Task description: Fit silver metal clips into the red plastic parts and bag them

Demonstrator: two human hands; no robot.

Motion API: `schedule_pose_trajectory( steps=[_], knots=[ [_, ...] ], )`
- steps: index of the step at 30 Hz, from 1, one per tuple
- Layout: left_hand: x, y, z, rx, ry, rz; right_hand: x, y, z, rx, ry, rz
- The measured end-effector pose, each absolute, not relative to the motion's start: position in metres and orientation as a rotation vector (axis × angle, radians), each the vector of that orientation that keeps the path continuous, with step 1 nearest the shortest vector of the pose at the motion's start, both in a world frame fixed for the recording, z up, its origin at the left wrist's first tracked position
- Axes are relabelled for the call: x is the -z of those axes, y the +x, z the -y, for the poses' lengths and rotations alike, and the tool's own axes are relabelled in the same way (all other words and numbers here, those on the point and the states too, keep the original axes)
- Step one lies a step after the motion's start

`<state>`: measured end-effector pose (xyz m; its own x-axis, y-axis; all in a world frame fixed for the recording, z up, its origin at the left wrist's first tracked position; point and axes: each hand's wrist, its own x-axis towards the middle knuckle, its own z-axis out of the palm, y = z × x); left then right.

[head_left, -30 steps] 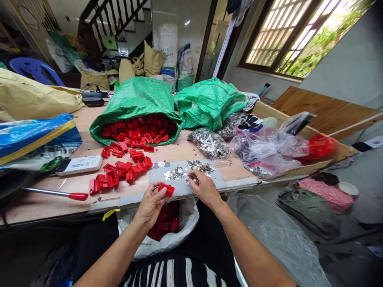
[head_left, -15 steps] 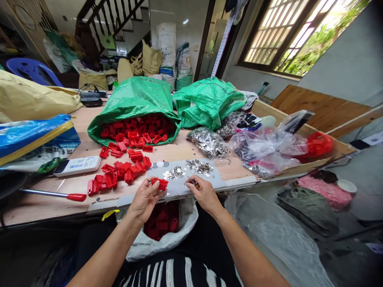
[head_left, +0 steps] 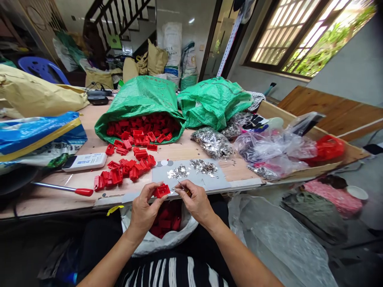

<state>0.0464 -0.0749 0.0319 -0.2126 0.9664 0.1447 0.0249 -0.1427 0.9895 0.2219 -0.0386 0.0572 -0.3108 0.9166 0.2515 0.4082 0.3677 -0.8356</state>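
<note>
My left hand (head_left: 143,209) is closed on a red plastic housing (head_left: 162,191), its hollow side turned up between thumb and fingers. My right hand (head_left: 198,203) pinches a small tool with an amber handle (head_left: 188,191) and a thin metal shaft; whether it is a screwdriver or an awl I cannot tell. The shaft points up and left, close to the housing. Just beyond both hands, small silver metal pieces lie in two heaps (head_left: 178,171) on a grey mat (head_left: 194,183). Below them, an open white sack (head_left: 182,238) holds more red housings.
Loose red housings (head_left: 115,175) lie at the left, before a green sack (head_left: 143,93) full of them. A red-tipped metal lever (head_left: 83,192) juts in from the left. Bagged metal pieces (head_left: 213,143) and a wooden tray (head_left: 329,163) of plastic bags stand right.
My hands have come closer together, and the tool has moved left towards the red housing. The housing is now tilted with its hollow side more in sight. The view has shifted slightly.
</note>
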Motion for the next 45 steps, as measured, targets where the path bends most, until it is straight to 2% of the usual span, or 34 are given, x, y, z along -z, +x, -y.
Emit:
schedule_pose_trajectory(
  steps=[12,17,25,33,38,43,45],
  knots=[
    [-0.035,0.052,0.089,-1.455,1.713,-1.468,-0.057,0.215,0.046,-0.545,-0.945,2.092],
    [-0.032,0.054,0.090,-1.450,1.876,-1.483,-0.058,0.216,0.048,-0.536,-0.929,2.077],
    [-0.030,0.057,0.094,-1.513,1.787,-1.456,-0.068,0.223,0.048,-0.846,-0.906,2.009],
    [-0.032,0.056,0.095,-1.507,1.832,-1.453,-0.063,0.234,0.040,-1.098,-1.129,1.823],
    [-0.037,0.057,0.095,-1.502,1.937,-1.384,-0.060,0.232,0.036,-1.300,-1.062,1.813],
    [-0.036,0.059,0.100,-1.472,2.021,-1.306,-0.050,0.229,0.037,-1.715,-0.901,1.625],
    [-0.033,0.060,0.103,-1.443,2.010,-1.317,-0.043,0.228,0.040,-1.784,-0.859,1.544]
  ],
)
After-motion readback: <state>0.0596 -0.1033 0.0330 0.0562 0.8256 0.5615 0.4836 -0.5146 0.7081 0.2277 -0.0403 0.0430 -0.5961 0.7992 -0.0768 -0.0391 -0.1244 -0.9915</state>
